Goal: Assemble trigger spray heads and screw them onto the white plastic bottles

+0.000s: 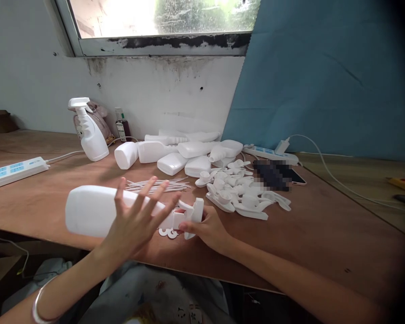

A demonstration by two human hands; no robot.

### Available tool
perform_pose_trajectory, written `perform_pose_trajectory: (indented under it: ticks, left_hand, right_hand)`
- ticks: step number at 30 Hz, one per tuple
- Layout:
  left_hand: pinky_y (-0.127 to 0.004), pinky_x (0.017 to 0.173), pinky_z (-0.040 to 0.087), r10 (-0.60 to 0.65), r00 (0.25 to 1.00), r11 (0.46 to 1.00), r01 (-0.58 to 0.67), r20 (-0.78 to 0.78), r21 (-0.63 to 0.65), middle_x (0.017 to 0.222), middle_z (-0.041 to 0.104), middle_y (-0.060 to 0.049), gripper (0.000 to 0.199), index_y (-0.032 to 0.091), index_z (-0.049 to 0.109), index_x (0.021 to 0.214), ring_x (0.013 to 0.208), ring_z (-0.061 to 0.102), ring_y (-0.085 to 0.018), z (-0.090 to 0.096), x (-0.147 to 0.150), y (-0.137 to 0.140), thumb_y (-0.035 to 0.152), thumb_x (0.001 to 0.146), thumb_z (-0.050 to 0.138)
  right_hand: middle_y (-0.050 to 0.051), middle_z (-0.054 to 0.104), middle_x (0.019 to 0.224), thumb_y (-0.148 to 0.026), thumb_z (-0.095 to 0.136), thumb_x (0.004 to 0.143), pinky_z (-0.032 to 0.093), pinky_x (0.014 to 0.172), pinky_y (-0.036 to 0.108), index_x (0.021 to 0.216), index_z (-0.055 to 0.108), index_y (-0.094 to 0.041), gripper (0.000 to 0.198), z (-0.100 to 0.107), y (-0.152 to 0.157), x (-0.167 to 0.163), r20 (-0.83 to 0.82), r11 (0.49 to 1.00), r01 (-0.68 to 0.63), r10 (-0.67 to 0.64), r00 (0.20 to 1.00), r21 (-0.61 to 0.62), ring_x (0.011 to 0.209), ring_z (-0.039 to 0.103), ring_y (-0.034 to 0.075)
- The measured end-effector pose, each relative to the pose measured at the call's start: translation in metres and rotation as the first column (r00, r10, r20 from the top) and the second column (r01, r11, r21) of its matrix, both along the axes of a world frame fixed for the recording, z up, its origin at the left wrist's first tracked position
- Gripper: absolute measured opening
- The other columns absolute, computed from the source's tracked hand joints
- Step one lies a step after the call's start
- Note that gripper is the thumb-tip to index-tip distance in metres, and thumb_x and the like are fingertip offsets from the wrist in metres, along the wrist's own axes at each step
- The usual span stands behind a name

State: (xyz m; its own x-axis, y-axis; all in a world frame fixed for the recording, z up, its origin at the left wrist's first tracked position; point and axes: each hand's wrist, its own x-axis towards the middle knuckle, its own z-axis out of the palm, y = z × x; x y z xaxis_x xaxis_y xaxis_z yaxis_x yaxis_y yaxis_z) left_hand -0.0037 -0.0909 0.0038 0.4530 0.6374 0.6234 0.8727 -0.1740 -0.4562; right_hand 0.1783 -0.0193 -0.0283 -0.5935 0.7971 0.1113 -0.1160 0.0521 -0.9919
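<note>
Below the top-centre window (202, 18), over the brown table (320, 225), the left hand (133, 222) splays; the right hand (212, 228) grips a spray head (197, 209).

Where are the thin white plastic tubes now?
In the head view, the thin white tubes lie left of centre on the brown tabletop, beyond the white plastic bottle by the left hand and left of the white trigger heads.
</note>
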Motion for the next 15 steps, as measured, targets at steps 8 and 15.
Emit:
perform_pose_trajectory:
  ticks: [8, 15]
  left_hand:
    - [-0.053, 0.109, 0.004, -0.132, 0.99, 0.986, 0.126, 0.048, 0.106, 0.118, 0.06, -0.001, 0.039, 0.026, 0.049, 0.12, 0.115, 0.05, -0.018, 0.014, 0.014, 0.009, 0.012, 0.085, 0.039]
    - [-0.057, 0.086, 0.035, -0.195, 0.883, 0.934, 0.035, 0.428, 0.354, 0.085, 0.065, -0.005, 0.03, 0.021, 0.055, 0.102, 0.081, 0.062, -0.024, 0.053, -0.045, 0.008, 0.025, 0.073, 0.059]
  right_hand:
    - [0.004, 0.066, 0.075, -0.062, 0.063, 0.064, 0.052, 0.06, 0.029, 0.083, 0.059, -0.016, 0.049, 0.003, -0.007, 0.002, -0.169, 0.98, -0.188, 0.197, 0.966, 0.066, 0.067, 0.064, 0.018]
    - [0.008, 0.069, 0.073, -0.055, 0.047, 0.082, 0.049, 0.055, 0.023, 0.083, 0.059, -0.013, 0.044, -0.004, -0.006, 0.005, -0.043, 0.95, -0.267, 0.277, 0.96, 0.159, 0.063, 0.065, 0.014]
